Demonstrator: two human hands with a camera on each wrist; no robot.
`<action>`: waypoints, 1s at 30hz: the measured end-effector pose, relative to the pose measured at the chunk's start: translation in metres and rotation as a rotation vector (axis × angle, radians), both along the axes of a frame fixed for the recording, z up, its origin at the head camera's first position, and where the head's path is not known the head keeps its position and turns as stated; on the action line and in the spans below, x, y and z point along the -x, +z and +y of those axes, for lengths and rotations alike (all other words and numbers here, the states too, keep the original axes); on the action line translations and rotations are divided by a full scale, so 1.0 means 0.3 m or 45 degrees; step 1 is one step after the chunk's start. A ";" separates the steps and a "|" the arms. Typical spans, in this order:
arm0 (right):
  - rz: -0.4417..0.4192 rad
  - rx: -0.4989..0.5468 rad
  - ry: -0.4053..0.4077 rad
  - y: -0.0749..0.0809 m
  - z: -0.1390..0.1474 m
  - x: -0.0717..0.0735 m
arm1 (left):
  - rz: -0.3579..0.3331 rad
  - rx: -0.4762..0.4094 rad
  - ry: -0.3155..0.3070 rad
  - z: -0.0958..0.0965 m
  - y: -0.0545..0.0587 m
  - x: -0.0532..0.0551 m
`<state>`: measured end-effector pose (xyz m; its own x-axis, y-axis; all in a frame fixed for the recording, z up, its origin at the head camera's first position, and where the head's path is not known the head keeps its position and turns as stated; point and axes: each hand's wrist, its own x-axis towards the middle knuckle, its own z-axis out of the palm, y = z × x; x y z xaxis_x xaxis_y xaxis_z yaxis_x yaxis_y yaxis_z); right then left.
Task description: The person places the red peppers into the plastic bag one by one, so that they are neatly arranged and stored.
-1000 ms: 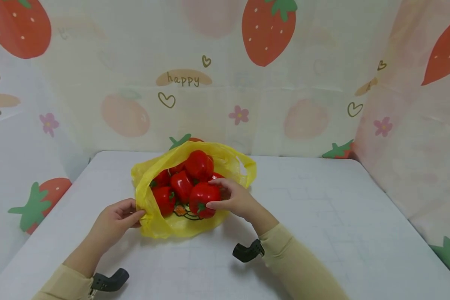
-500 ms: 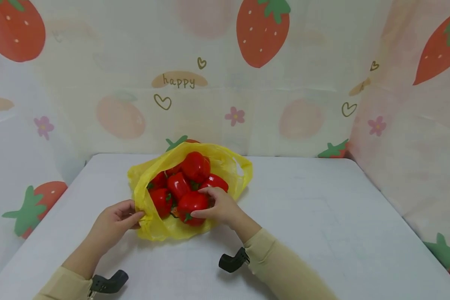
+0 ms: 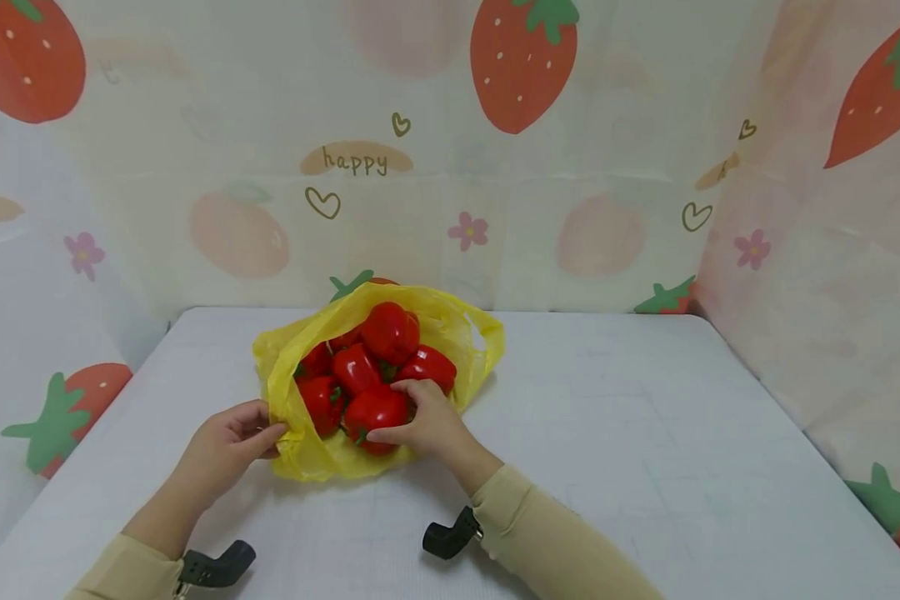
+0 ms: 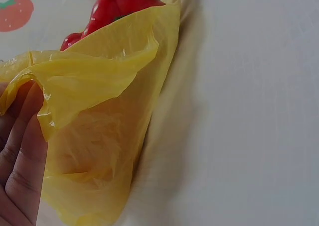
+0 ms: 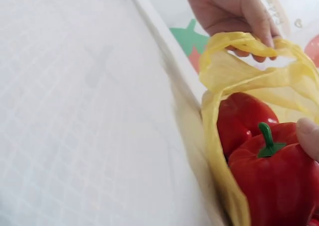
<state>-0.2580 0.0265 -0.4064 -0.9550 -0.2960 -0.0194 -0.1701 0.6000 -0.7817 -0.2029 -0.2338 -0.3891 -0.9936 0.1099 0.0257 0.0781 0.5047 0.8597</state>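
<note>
A yellow plastic bag lies on its side on the table, its mouth facing me. Inside rest several glossy red bell peppers. My left hand pinches the bag's left edge between thumb and fingers; in the right wrist view that hand holds the bag's handle loop. With thumb and fingers around it, my right hand grips the front bell pepper at the bag's lower rim. That pepper's green stem shows in the right wrist view, where only the thumb appears.
A white cloth covers the table. Behind it hangs a curtain printed with strawberries, hearts and flowers, which also runs along both sides. A dark wrist mount sits on each forearm.
My right hand has moved left and slightly toward me with the bell pepper, along the bag's front. Another pepper behind it has come into fuller view. The left hand keeps its hold.
</note>
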 end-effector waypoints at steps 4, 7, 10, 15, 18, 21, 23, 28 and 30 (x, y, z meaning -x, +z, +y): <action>0.019 -0.020 -0.014 -0.006 -0.006 -0.003 | 0.008 -0.002 -0.008 0.002 0.003 0.006; 0.022 -0.023 -0.022 -0.006 -0.008 -0.004 | 0.014 0.004 -0.005 0.002 0.003 0.009; 0.012 -0.027 -0.016 -0.005 -0.005 -0.004 | 0.016 0.003 -0.009 0.003 0.003 0.008; -0.001 -0.004 -0.001 -0.004 0.007 -0.003 | 0.010 -0.017 -0.013 0.003 0.008 0.005; 0.002 0.040 0.009 0.000 0.020 0.001 | 0.024 -0.022 -0.023 0.002 0.009 0.008; 0.009 0.079 0.028 0.007 0.038 0.007 | 0.034 -0.022 -0.028 0.001 0.009 0.013; 0.000 0.115 0.037 0.014 0.053 0.011 | 0.033 -0.018 -0.026 -0.001 0.009 0.015; -0.034 0.212 0.056 0.036 0.107 0.026 | 0.035 -0.010 -0.017 -0.006 0.012 0.017; -0.027 0.225 0.055 0.051 0.139 0.035 | 0.028 -0.002 -0.010 -0.007 0.016 0.017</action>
